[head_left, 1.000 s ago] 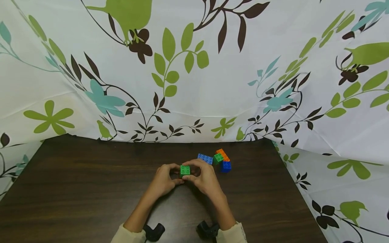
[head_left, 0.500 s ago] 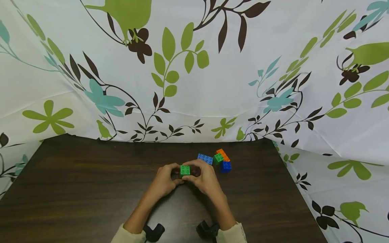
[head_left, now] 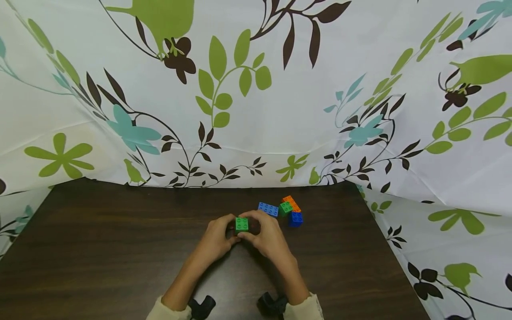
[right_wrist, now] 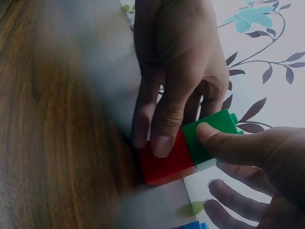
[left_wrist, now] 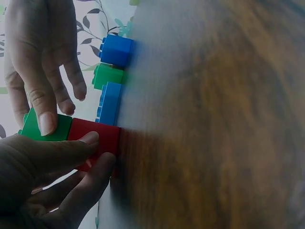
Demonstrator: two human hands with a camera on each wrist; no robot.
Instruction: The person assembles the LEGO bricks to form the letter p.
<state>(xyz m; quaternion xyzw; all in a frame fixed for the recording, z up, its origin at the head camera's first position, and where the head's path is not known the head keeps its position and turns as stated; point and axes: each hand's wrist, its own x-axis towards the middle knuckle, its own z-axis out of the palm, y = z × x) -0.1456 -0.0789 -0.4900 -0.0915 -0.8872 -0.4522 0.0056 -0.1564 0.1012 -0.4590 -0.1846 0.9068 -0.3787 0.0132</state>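
Note:
A small green toy brick (head_left: 242, 225) sits on top of a red toy brick (left_wrist: 108, 135), stud side up, at mid-table. The red brick stands on the table and is mostly hidden from above by the green one. My left hand (head_left: 217, 235) grips the red brick low down, thumb on one side and fingers on the other. From the opposite side my right hand (head_left: 267, 233) pinches the green brick between thumb and fingers. In both wrist views the two bricks line up face to face, with only a thin seam between them.
Just beyond my right hand lie a long blue brick (head_left: 268, 209), another green brick (head_left: 286, 208), an orange brick (head_left: 292, 203) and a darker blue brick (head_left: 296, 219). A patterned cloth (head_left: 240, 146) hangs along the back edge of the dark wooden table (head_left: 120, 249).
The head view has shifted slightly, moving the whole scene a little left. Both hands keep their hold on the stacked bricks.

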